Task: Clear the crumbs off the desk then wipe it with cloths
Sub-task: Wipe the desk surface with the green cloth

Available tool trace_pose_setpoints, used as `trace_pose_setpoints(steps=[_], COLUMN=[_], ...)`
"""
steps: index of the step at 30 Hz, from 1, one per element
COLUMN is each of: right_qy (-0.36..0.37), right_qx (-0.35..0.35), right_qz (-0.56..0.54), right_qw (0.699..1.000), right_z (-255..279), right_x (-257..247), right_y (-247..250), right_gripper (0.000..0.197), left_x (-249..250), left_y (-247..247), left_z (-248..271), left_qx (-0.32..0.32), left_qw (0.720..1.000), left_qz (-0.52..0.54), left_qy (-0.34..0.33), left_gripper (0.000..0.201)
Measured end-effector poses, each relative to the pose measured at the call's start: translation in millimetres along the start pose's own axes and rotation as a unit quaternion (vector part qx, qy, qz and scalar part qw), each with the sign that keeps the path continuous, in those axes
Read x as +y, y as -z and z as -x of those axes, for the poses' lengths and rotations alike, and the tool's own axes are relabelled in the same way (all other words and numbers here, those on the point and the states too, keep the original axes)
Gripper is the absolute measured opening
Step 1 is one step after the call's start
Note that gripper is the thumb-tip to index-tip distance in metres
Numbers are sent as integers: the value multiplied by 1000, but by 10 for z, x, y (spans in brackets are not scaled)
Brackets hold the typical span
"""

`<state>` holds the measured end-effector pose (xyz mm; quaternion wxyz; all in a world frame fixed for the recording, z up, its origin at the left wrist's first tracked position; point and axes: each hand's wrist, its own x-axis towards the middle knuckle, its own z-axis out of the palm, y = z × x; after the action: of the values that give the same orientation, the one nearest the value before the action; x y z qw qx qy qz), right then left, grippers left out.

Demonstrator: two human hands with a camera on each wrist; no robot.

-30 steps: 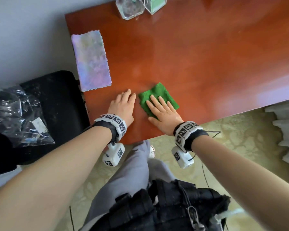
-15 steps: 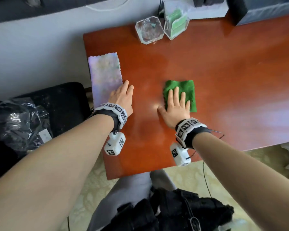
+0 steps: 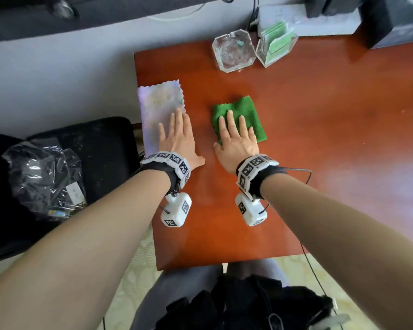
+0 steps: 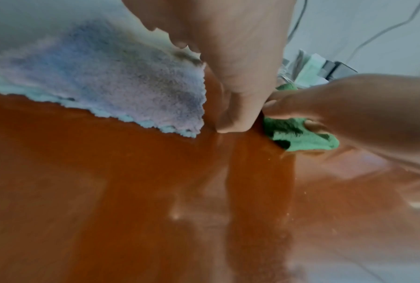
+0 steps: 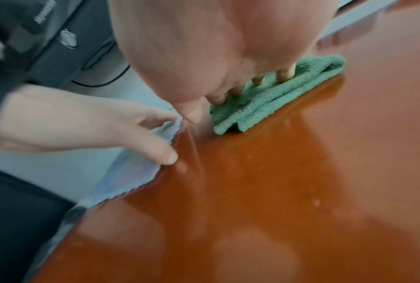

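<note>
Left hand (image 3: 177, 139) has moved onto the pale cloth (image 3: 159, 103), fingers flat; right hand (image 3: 235, 141) still presses the green cloth (image 3: 246, 110) flat on the surface (image 3: 320, 139).

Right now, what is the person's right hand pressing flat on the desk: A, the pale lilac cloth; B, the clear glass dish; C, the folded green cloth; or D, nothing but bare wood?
C: the right hand lies with straight fingers on the folded green cloth, while the left hand rests on the pale lilac cloth at the desk's left edge.
</note>
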<state>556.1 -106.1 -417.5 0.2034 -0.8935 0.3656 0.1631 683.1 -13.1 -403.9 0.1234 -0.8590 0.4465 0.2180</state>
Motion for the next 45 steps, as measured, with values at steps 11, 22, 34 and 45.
trace_pose_setpoints(steps=[11, 22, 34, 45], right_qy=[139, 39, -126, -15], right_qx=[-24, -23, 2, -39], right_qz=[79, 77, -36, -11], right_qw=[987, 996, 991, 999], right_z=[-43, -640, -514, -137], right_x=[75, 200, 1276, 692], right_y=[72, 567, 769, 384], right_gripper=[64, 72, 70, 74], left_x=[-85, 325, 529, 757], left_y=[18, 304, 403, 457], left_z=[-28, -333, -377, -294], left_qx=[-25, 10, -136, -133], left_qw=[999, 998, 989, 975], left_qz=[28, -11, -49, -177], left_qy=[16, -67, -41, -19], left_gripper=[115, 99, 126, 140])
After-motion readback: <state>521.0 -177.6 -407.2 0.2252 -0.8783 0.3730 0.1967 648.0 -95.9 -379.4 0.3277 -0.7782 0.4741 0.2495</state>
